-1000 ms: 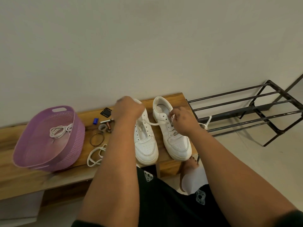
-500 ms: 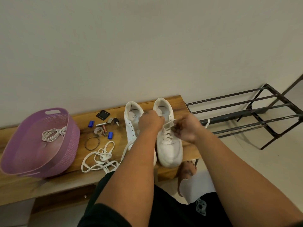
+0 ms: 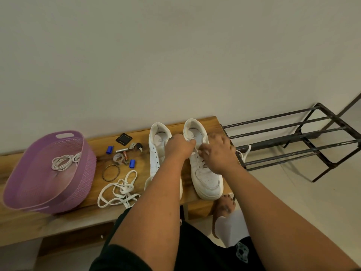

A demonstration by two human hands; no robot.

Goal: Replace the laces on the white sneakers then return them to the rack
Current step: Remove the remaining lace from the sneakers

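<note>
Both white sneakers stand side by side at the right end of the bench (image 3: pixel 205 122), heels toward the wall, toes at the near edge. Work is on the right-hand sneaker (image 3: pixel 205 173), long axis running wall-to-near-edge. Left hand (image 3: pixel 178 146) has fingers curled, pinching the lace (image 3: pixel 195 151) at the top eyelets, left side of the throat; right hand (image 3: pixel 218 153) has fingers bent over the eyelet rows and seems to pinch the same lace, though the contact is hidden. Both hands sit directly over the tongue, equally near. Lace tail (image 3: pixel 245 153) hangs off the bench's right end toward the rack (image 3: pixel 293 141). Judgement: top eyelets being threaded or tightened; pulls should run across the shoe, outward left and right. The left-hand sneaker (image 3: pixel 156 153) is just beside it and shows bare eyelets, so leftward room is tight. Loose lace pile (image 3: pixel 119 189) lies near the front edge; purple basket (image 3: pixel 48 173) holds another coil (image 3: pixel 64 162). Rack stands open to the right.
</note>
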